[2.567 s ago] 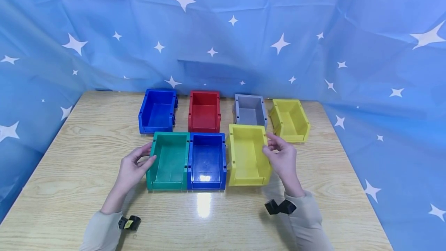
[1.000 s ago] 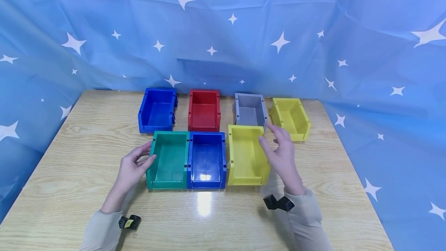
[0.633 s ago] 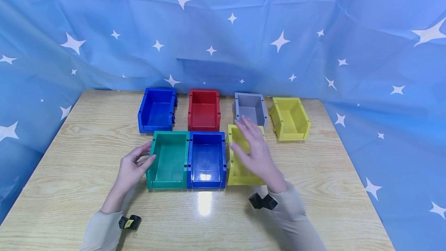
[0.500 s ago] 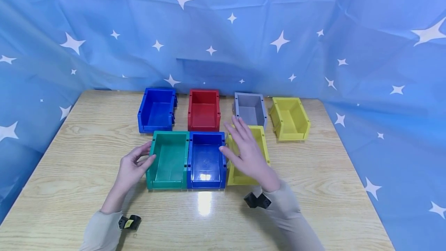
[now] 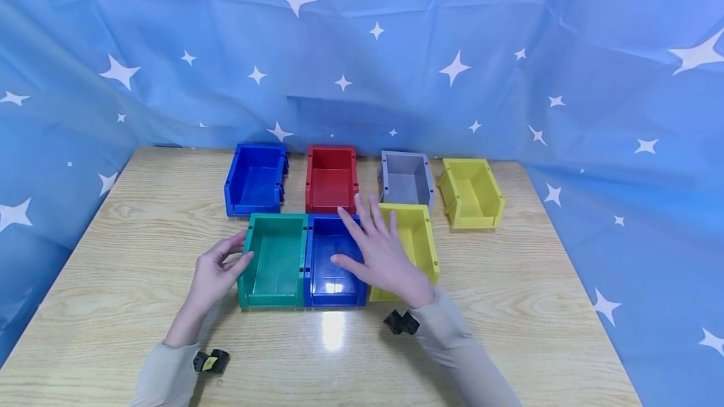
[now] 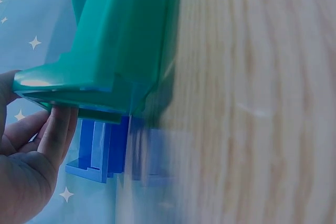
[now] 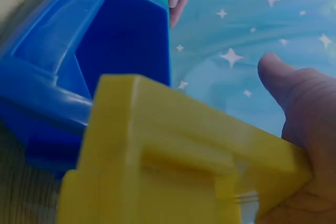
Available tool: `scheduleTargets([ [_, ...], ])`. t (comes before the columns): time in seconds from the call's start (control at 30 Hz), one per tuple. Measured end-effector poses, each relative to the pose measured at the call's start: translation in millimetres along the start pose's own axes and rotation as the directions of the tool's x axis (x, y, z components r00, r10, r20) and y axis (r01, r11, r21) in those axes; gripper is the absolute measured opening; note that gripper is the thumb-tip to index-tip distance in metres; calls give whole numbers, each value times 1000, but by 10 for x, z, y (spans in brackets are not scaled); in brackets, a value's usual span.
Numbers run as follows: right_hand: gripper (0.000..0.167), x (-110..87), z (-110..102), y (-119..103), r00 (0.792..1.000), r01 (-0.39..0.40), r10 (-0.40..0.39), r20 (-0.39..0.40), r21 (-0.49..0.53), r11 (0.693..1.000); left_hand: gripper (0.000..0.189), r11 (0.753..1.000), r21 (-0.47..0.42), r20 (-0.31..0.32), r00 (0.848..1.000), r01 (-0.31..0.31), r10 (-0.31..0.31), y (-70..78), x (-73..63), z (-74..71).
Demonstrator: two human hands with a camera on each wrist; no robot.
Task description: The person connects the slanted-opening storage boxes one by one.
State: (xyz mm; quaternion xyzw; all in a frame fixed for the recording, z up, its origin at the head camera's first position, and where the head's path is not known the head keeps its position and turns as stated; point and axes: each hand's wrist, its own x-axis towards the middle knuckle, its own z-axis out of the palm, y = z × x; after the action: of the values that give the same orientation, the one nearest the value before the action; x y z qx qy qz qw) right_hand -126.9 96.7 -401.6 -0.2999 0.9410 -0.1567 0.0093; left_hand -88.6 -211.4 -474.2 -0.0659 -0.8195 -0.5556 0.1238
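Nearest the bottom edge, two pale sleeves [image 5: 464, 353] run out of view, a small black device [image 5: 212, 362] at the left cuff and another [image 5: 402, 323] at the right. Beyond them on the wood-grain table [image 5: 102, 281] lies a glare spot [image 5: 333, 330]. The left hand [image 5: 212, 272] grips the side of the green bin [image 5: 276, 299], thumb over the rim; from above its fingers are partly hidden, but the left wrist view shows them under the rim. The right hand [image 5: 384, 256] holds nothing, fingers spread, above the front blue bin [image 5: 334, 299] and the front yellow bin [image 5: 415, 237]; it covers much of both and most of their join, and whether it touches either cannot be told. Green and blue bins stand side by side. In the right wrist view the yellow bin is blurred and cut off below. Farther back stand a rear blue bin [image 5: 252, 210], a red bin [image 5: 330, 168], its front right corner behind the fingertips, a grey bin [image 5: 404, 171], its front blocked by the yellow bin, and a rear yellow bin [image 5: 477, 221]. Last comes a creased blue starred backdrop [image 5: 362, 80], cropped at the top.
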Motion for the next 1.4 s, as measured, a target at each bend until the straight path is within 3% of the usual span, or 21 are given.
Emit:
scheduleTargets([
  [0.37,85,39,43,-29,1000,-23,24,18,-41,999,38,999,17,13,999,37,-37,4,15,-3],
  [0.53,85,77,200,20,1000,19,-17,15,-115,993,39,999,14,12,999,41,-41,9,7,-8],
  [0.87,83,76,390,85,999,41,-40,11,-116,992,38,999,13,1,999,35,-35,27,12,-2],
  [1.4,92,36,441,180,993,115,-115,9,20,993,37,999,16,-6,999,35,-35,33,-2,22],
])
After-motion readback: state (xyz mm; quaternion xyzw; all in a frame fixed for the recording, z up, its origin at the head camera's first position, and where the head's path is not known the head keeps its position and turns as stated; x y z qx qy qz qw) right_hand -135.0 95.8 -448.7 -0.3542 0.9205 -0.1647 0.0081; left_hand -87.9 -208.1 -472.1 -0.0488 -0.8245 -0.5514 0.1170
